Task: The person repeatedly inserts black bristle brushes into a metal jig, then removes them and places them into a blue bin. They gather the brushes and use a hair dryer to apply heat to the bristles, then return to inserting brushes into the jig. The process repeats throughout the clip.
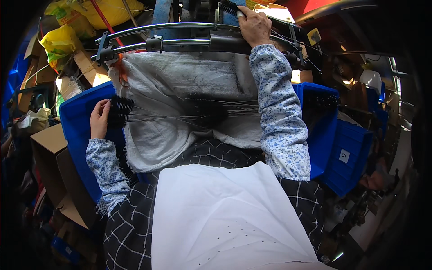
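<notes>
Several wire brushes (211,111) with black bristles and thin metal stems lie across the whitish cloth (153,148) over my lap. At the cloth's left edge, my left hand (100,119) pinches the outer side of a black-bristled brush bunch (121,109). My right hand (255,28) reaches over the metal-rod fixture (184,41) ahead of me. Its fingers are closed at the end of a black twisted-wire brush (229,7), and one finger has a white wrap. The palm side of this hand is hidden.
Blue bins (74,119) stand at both sides; the right bin (321,135) has black brushes at its far end. An open cardboard box (53,157) is at left. Yellow bags (63,42) and a red pole (103,18) are at far left. A thin chain (308,58) hangs at the fixture's right.
</notes>
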`<action>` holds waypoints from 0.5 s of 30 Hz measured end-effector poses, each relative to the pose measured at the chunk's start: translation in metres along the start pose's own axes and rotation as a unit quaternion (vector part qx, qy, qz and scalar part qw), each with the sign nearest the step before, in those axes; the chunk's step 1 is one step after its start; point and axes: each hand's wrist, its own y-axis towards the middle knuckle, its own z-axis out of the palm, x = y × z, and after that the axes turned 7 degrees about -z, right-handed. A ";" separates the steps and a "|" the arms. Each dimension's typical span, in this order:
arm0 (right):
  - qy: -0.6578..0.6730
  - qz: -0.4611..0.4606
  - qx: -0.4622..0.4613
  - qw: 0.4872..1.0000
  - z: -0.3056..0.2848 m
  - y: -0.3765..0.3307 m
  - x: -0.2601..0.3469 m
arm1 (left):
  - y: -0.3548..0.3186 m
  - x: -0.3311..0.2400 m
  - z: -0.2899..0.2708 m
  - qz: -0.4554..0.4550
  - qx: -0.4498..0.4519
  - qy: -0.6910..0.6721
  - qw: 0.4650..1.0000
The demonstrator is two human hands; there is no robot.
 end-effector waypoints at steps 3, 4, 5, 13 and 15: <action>-0.012 0.012 0.018 1.000 -0.001 0.002 0.002 | 0.004 -0.001 0.002 -0.011 -0.012 0.008 1.000; -0.023 0.020 0.024 0.999 -0.003 0.002 0.003 | 0.006 -0.002 0.003 -0.010 -0.014 0.006 1.000; -0.034 0.005 0.009 0.999 0.000 0.002 0.001 | 0.007 -0.002 0.004 -0.010 -0.016 0.004 1.000; -0.001 0.000 -0.023 1.000 0.011 0.006 -0.004 | 0.012 -0.003 0.006 0.011 -0.008 -0.030 0.999; -0.007 0.001 -0.022 1.000 0.015 0.007 -0.005 | 0.009 -0.011 0.005 0.028 -0.010 -0.037 0.999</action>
